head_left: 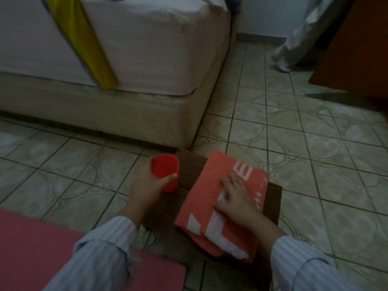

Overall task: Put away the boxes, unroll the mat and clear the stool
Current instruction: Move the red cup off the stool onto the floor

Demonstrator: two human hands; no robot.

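A dark wooden stool stands on the tiled floor near the bed's corner. On its left part is a red plastic cup, upright, and my left hand grips it from the left with the thumb across its front. A folded orange towel with white lettering covers the stool's right part. My right hand rests flat on the towel with its fingers spread. A pink mat lies unrolled on the floor at the lower left.
A bed with a white sheet and a yellow cloth fills the upper left. A brown wooden door and a pale hanging fabric are at the upper right. Patterned floor tiles stretch to the right.
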